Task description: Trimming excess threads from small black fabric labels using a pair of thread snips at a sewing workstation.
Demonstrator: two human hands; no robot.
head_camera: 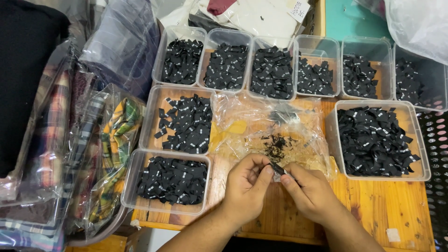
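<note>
My left hand (247, 186) and my right hand (311, 192) meet over the wooden table (387, 205), both pinching one small black fabric label (278, 169) between fingertips. Just beyond them lies a crumpled clear plastic bag (261, 128) with a few black scraps on it. Clear plastic tubs full of small black labels surround the bag: one to the right (422, 158), two to the left (151, 126) (130, 196), and a row of several along the back (275, 42).
Folded plaid garments in clear plastic bags (107, 149) pile up at the left. A black perforated panel (436, 158) stands at the right edge. White cloth and more bags (420, 23) lie at the back.
</note>
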